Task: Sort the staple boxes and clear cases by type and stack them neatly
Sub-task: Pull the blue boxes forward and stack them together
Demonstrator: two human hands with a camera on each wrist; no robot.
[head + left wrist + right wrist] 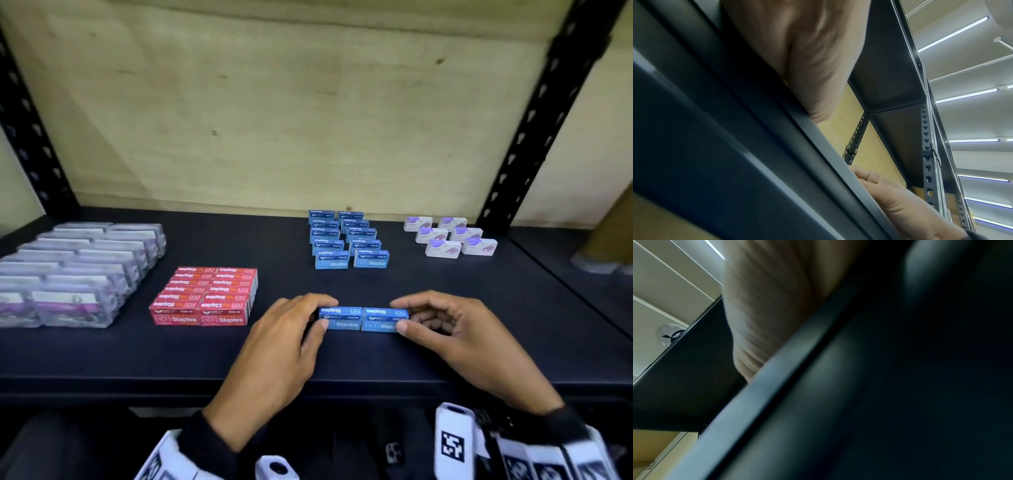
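The left hand [281, 337] curls its fingers [320, 301] over the outer end of one blue staple box [340, 318], thumb at its near face, so the box is pinched at its left end. The right hand [455, 329] does the same from the other side — fingers bent round the right end of a second blue staple box [385, 319], thumb tip on its front corner. The two boxes lie end to end, touching, near the front edge of the dark shelf [171, 356].

Behind them, well apart, stand two rows of blue staple boxes [349, 240] running toward the back panel. To the left of the hands, a block of red staple boxes [207, 296] sits in two tidy columns, and further left the clear cases [75, 270] — purple contents showing through — fill the shelf's left end. At the back right, six small white and purple boxes [450, 236] are laid in two slanting rows.

Both wrist views show only palm, shelf lip and ceiling lights [953, 34]; the boxes are hidden there.
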